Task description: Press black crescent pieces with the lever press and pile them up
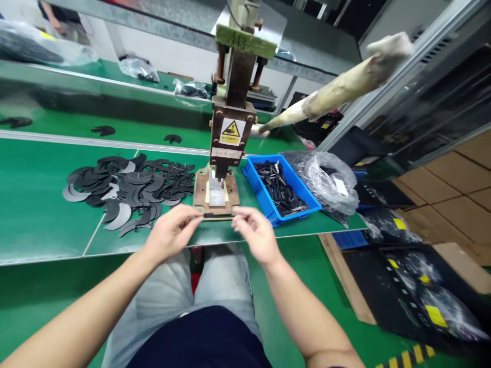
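In front of a hand press (229, 130), both hands are at the near edge of its brown base (199, 189). My left hand (174, 230) has thumb and forefinger pinched at the base's left corner; what they hold is too small to name. My right hand (255, 232) is at the right corner, its fingers curled together; whatever lies between them cannot be made out. A light metal plate (217, 197) sits on the base under the ram. Left of the press lies a heap of dark crescent-shaped pieces (134, 186). To the right stands a blue bin (268, 207) of small black parts (282, 189).
The press's long wrapped handle (326, 99) slants up to the right. A clear plastic bag (332, 179) lies beyond the bin. Behind the green table (34, 204), a belt (134, 128) carries a few dark pieces. Bagged parts (418, 271) are at the lower right. Another person's hand (57, 25) shows far left.
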Action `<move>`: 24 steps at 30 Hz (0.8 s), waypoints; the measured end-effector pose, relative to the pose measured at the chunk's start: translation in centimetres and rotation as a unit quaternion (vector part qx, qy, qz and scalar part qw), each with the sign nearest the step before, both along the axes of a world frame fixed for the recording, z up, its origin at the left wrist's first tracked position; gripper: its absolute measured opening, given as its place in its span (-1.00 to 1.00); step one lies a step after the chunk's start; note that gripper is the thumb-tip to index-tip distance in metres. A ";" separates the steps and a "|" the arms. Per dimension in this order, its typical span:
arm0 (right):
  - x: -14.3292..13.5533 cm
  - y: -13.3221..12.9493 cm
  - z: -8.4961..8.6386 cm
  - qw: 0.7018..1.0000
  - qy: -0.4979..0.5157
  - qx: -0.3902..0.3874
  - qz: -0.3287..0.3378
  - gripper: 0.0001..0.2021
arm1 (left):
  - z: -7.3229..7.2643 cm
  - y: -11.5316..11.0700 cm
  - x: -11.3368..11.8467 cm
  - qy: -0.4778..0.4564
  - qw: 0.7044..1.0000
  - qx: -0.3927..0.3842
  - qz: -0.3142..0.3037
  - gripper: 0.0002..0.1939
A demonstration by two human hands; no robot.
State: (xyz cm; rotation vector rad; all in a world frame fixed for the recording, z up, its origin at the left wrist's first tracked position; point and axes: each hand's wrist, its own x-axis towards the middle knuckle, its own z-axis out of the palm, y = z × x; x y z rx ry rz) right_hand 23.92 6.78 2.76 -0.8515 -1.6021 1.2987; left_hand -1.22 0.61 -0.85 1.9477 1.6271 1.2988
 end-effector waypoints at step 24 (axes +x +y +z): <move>0.8 4.2 5.3 0.865 0.004 0.464 -0.192 -0.93 | 0.7 11.8 -1.8 0.256 0.965 -0.029 -0.053 -0.62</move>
